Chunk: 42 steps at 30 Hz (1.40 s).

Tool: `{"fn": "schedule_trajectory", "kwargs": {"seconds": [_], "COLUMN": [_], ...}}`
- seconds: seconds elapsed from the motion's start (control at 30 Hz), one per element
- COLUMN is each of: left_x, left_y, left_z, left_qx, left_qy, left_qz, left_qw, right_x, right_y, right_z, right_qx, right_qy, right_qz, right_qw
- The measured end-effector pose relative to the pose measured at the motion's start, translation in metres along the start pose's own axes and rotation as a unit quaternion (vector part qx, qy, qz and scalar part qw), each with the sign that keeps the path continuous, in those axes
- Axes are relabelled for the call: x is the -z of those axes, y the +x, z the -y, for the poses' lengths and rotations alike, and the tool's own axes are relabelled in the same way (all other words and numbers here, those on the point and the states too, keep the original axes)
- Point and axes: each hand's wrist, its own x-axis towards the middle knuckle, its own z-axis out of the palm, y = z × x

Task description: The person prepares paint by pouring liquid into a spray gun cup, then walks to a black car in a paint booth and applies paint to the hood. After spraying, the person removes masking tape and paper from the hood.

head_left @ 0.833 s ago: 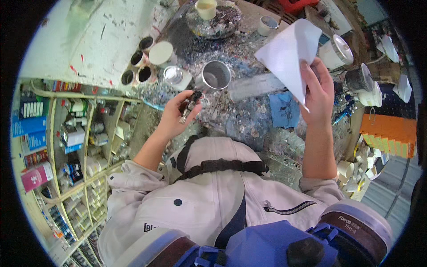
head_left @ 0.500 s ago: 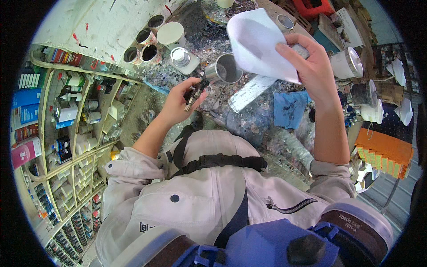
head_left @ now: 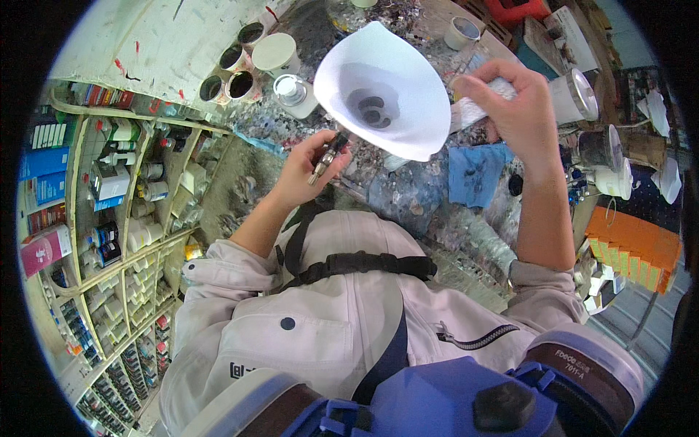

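Note:
My left hand (head_left: 316,164) is closed around a small black-and-silver tool (head_left: 323,160), just below a white paper cone (head_left: 393,73). The cone is open at the top and has a dark, ringed area at its bottom; it covers where the metal cup was, and I cannot tell whether it rests on it. My right hand (head_left: 516,116) is beside the cone's right side, fingers bent but apart, off the paper. A pale streaked strip (head_left: 467,113) lies under those fingers. A white pump bottle (head_left: 295,102) stands left of the cone, and a blue cloth (head_left: 472,178) lies below my right hand.
Paint-stained cups (head_left: 240,86) and a lidded tub (head_left: 275,51) stand at the back left of the cluttered bench (head_left: 408,200). Shelves of bottles and boxes (head_left: 113,193) line the left. White tubs (head_left: 571,98), a red crate (head_left: 517,9) and orange sheets (head_left: 633,240) are on the right.
The paper, earlier in my right hand, has moved left and opened into a cone over the metal cup's place. My right hand has let it go. My left hand has shifted slightly right.

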Motion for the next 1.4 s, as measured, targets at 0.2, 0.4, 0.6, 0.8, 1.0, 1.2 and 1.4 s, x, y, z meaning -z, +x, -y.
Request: {"fn": "schedule_trajectory", "kwargs": {"seconds": [0.2,0.4,0.6,0.8,1.0,1.2,1.4], "left_x": [-0.007,-0.001,0.003,0.017,0.061,0.101,0.122], "left_y": [-0.008,-0.012,-0.024,-0.058,-0.074,-0.055,-0.023], "left_z": [-0.010,-0.016,-0.018,0.016,0.032,-0.004,-0.018], "left_qx": [-0.074,-0.041,-0.017,-0.072,-0.003,0.013,0.000], "left_qy": [-0.009,0.047,0.071,0.009,0.166,-0.020,0.033], "left_qz": [-0.013,0.009,0.012,-0.047,-0.154,-0.244,-0.228], "left_qw": [0.997,0.998,0.997,0.996,0.974,0.969,0.973], "right_x": [0.015,-0.007,-0.038,-0.069,-0.134,-0.269,-0.256], "right_y": [-0.010,-0.014,-0.001,0.015,0.052,0.047,0.039], "right_z": [-0.017,-0.025,-0.004,0.019,-0.028,-0.062,-0.055], "right_qx": [0.033,0.049,0.200,0.231,-0.053,0.081,0.018], "right_qy": [0.098,0.146,0.002,0.023,0.214,-0.169,-0.165], "right_qz": [-0.202,-0.168,-0.103,0.022,0.012,-0.020,0.042], "right_qw": [0.974,0.974,0.974,0.972,0.975,0.982,0.985]}}
